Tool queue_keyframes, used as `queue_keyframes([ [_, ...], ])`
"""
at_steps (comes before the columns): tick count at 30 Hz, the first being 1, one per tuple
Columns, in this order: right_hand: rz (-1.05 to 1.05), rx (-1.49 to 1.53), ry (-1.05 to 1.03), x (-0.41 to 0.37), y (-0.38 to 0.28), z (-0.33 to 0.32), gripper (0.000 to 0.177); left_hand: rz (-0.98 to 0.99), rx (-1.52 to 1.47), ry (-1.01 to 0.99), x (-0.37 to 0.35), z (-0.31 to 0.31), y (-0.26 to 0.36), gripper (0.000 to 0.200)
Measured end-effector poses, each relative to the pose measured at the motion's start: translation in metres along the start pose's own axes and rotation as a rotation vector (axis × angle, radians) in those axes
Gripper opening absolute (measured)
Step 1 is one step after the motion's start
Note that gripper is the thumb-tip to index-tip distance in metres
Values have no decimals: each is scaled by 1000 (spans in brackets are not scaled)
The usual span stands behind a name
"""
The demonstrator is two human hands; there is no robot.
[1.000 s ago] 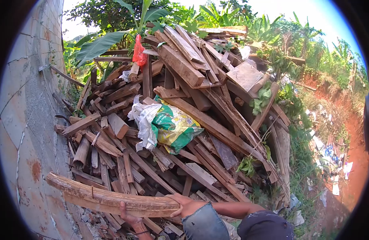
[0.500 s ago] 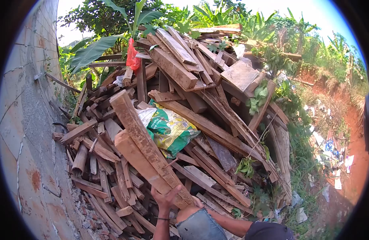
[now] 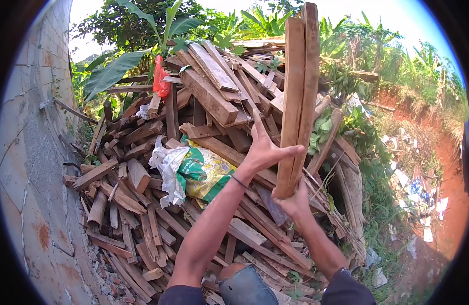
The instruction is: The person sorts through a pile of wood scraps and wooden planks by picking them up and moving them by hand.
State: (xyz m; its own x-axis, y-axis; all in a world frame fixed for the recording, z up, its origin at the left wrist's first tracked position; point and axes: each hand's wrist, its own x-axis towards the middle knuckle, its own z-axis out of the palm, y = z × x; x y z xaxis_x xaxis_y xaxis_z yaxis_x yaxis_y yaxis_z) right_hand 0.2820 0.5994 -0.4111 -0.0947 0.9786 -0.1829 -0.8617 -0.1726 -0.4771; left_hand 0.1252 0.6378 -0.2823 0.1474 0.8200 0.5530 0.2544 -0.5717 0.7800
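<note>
Standing nearly upright before the scrap-wood pile [image 3: 138, 175], a long plank [image 3: 298, 91] is clamped at its lower end in the grip of the right hand [image 3: 295, 203]. The left hand [image 3: 265, 150] is splayed, fingers apart, with one fingertip laid against the plank's left edge.

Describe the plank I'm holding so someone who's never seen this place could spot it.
Start at the big pile of scrap wood beside the block wall. In front of it, the right hand grips the bottom of a long plank while the left hand braces it with spread fingers. It is the only piece standing upright, above the pile.
</note>
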Motion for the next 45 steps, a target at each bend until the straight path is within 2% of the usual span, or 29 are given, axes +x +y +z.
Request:
queue_keyframes([
  [1,-25,80,-13,45,-63,49,61,140,43,148,23,-7,20,154],
  [2,-175,119,-110,65,-118,104,67,189,-14,189,28,-18,46,146],
  [4,-461,243,-336,104,-228,215,97,246,-167,151,8,-38,66,133],
  [5,-633,263,-372,104,-261,252,97,265,-127,104,-15,-51,70,129],
  [8,-797,-73,-384,57,-274,322,92,291,230,-24,-94,-101,36,120],
  [10,-934,-425,-376,62,-271,325,98,31,318,-128,-146,-136,1,112],
  [11,-1056,-574,-364,56,-251,315,103,-52,303,-146,-171,-154,-20,102],
  [13,-1001,-807,-358,75,-231,280,95,-271,379,-187,-224,-194,-77,83],
  [15,-804,-992,-371,89,-195,224,96,-481,462,-337,-277,-239,-108,72],
  [16,-619,-1038,-371,88,-171,191,87,-610,405,-304,-295,-250,-95,66],
  [17,-443,-1086,-368,81,-144,156,88,-732,440,-350,-309,-264,-88,65],
  [19,-92,-1216,-359,55,-93,81,79,-803,514,-360,-339,-293,-83,65],
  [20,-15,-1305,-373,34,-65,48,70,-855,580,-348,-358,-308,-85,64],
  [21,7,-1481,-456,4,-43,26,61,-826,598,-301,-384,-326,-98,63],
  [22,-101,-1670,-621,-7,-27,-4,55,-802,615,-260,-409,-344,-108,63],
  [24,-12,-1640,-697,-31,3,-61,54,-972,629,-236,-432,-360,-95,61],
  [26,151,-1534,-639,-52,23,-104,51,-1038,693,-254,-476,-386,-108,57],
  [28,372,-1245,-454,-67,39,-143,49,-1093,659,-253,-506,-385,-106,55],
  [30,453,-1193,-302,-74,51,-189,46,-1118,622,-219,-538,-380,-110,52],
  [32,478,-1366,-243,-74,65,-251,50,-1187,464,-194,-567,-373,-115,50],
  [33,503,-1358,-236,-77,68,-270,50,-1394,423,-339,-557,-368,-104,53],
  [35,422,-1925,-454,-78,75,-304,60,-1359,494,-386,-575,-372,-105,54],
  [36,444,-1911,-449,-77,87,-331,60,-1309,561,-432,-582,-374,-103,55],
  [38,531,-2223,-254,-74,106,-372,66,-1316,509,-387,-581,-370,-98,56],
  [39,516,-2290,-177,-72,111,-381,54,-1352,501,-294,-581,-369,-94,56],
  [40,521,-2280,-183,-66,115,-388,54,-1383,496,-193,-580,-370,-92,57],
  [42,236,-2481,-9,-49,127,-399,45,-1403,526,-208,-570,-362,-86,56],
  [43,75,-2511,-111,-42,128,-405,38,-1417,544,-225,-565,-360,-82,56],
  [45,107,-2563,-116,-20,141,-415,35,-1415,580,-246,-565,-359,-81,55],
])
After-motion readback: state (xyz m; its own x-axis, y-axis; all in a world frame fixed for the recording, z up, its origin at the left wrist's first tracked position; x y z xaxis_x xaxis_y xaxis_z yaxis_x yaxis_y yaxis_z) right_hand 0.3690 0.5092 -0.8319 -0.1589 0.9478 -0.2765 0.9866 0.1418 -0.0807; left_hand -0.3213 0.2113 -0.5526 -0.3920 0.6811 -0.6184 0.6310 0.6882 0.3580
